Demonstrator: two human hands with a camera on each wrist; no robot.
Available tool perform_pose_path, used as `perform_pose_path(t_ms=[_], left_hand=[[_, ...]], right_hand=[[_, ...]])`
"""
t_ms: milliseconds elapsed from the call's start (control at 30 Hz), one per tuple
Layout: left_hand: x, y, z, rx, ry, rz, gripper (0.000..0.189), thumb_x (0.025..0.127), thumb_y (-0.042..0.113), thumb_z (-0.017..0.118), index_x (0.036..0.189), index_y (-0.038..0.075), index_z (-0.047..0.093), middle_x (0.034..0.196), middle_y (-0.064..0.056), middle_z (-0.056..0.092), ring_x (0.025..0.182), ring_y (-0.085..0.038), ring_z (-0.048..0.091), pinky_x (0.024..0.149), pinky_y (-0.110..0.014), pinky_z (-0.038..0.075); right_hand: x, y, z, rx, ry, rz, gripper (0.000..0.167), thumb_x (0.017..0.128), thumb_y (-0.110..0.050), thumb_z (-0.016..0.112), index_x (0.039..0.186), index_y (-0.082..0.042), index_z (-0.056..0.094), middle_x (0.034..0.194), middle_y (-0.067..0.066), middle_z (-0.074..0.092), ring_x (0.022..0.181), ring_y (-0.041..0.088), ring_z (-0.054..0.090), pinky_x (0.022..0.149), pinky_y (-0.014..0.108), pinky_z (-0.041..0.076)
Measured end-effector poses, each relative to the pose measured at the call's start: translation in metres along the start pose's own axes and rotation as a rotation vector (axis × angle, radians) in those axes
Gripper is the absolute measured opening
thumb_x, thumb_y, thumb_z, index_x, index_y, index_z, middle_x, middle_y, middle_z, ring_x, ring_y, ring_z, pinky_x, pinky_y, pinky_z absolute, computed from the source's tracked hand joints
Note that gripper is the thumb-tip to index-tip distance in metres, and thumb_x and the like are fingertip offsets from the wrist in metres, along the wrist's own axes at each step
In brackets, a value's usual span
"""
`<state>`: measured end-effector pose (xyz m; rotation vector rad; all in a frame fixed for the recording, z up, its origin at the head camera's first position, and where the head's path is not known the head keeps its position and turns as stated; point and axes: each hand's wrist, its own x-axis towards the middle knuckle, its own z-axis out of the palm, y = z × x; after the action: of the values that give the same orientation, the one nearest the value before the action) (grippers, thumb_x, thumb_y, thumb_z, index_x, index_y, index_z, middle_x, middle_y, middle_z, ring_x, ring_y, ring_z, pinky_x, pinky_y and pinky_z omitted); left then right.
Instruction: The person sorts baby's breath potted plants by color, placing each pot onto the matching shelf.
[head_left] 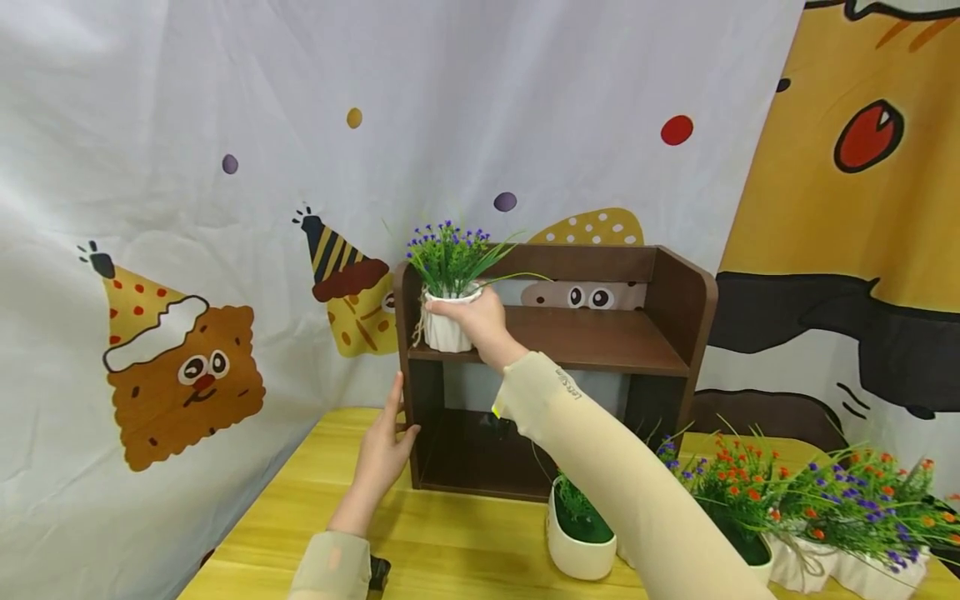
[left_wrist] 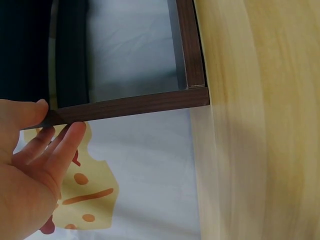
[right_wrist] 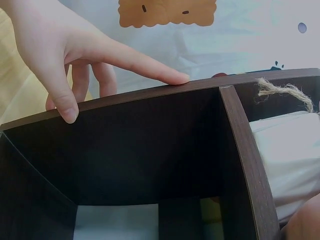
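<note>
Reading the brown shelf (head_left: 592, 333) as a clock dial, we saw the right hand (head_left: 483, 321) at about ten o'clock, clamped on a white pot (head_left: 446, 332), its thumb laid across the front of the rim. The pot was upright at the left end of the upper tier, though we could not quite tell whether its base touched the board. A purple-flowered plant (head_left: 450, 260) rose from it, long green blades arching out toward two and three o'clock, and a twist of twine (head_left: 417, 323) hung at the pot's nine o'clock side. At the shelf's eight o'clock we found the left hand (head_left: 384, 450) pinching the upright side panel (head_left: 410, 392), thumb at the inner edge and fingers against the outer face. The shelf stood on a yellow wood-grain worktop (head_left: 457, 550). Near six o'clock, in front of the lower tier, we saw a cream pot (head_left: 581, 550) with greenery, and toward four o'clock a crowded group of orange and purple flowers (head_left: 817, 492) in pale pots. A small dark object (head_left: 379, 573) lay at seven o'clock, beside the left sleeve (head_left: 330, 567). Behind everything, we saw a white cloth (head_left: 180, 75) printed with cartoon snacks.
</note>
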<state>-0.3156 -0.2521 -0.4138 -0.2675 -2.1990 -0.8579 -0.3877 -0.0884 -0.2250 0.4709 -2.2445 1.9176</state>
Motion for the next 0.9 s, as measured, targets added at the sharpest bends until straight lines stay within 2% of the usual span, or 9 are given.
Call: perform_pose_path(t_ms=[233, 400, 600, 900], left_hand=[[0.0015, 0.0013, -0.0015, 0.003, 0.001, -0.01, 0.099, 0.084, -0.004, 0.071, 0.157, 0.028, 0.013, 0.133, -0.027, 0.052, 0.09, -0.035, 0.068, 0.072, -0.045, 0.057], [0.0013, 0.003, -0.0014, -0.002, -0.009, -0.025, 0.098, 0.085, -0.003, 0.072, 0.157, 0.029, 0.013, 0.131, -0.027, 0.055, 0.091, -0.035, 0.068, 0.073, -0.045, 0.058], [0.0002, 0.0046, -0.0004, -0.007, -0.027, -0.04, 0.098, 0.086, -0.003, 0.07, 0.157, 0.029, 0.012, 0.128, -0.027, 0.056, 0.09, -0.036, 0.068, 0.073, -0.046, 0.057], [0.0014, 0.0046, -0.0032, -0.009, -0.031, -0.025, 0.097, 0.086, -0.003, 0.07, 0.157, 0.029, 0.011, 0.125, -0.029, 0.057, 0.088, -0.037, 0.068, 0.073, -0.047, 0.057]], right_hand=[[0.002, 0.0004, 0.0018, 0.004, -0.019, 0.009, 0.11, 0.07, -0.043, 0.085, 0.151, -0.003, 0.024, 0.149, 0.014, 0.036, 0.133, 0.028, 0.039, 0.106, 0.042, 0.039], [0.0029, 0.0014, 0.0022, 0.005, -0.029, 0.02, 0.108, 0.071, -0.042, 0.085, 0.152, -0.004, 0.024, 0.149, 0.013, 0.036, 0.132, 0.028, 0.04, 0.107, 0.042, 0.038], [0.004, 0.0023, 0.0008, 0.038, -0.063, -0.024, 0.09, 0.074, -0.035, 0.084, 0.144, -0.004, 0.036, 0.137, 0.012, 0.049, 0.121, 0.025, 0.049, 0.103, 0.038, 0.042], [-0.0022, -0.0047, -0.0072, 0.021, -0.108, 0.026, 0.098, 0.077, -0.039, 0.081, 0.15, -0.004, 0.025, 0.146, 0.014, 0.038, 0.131, 0.028, 0.041, 0.107, 0.042, 0.037]])
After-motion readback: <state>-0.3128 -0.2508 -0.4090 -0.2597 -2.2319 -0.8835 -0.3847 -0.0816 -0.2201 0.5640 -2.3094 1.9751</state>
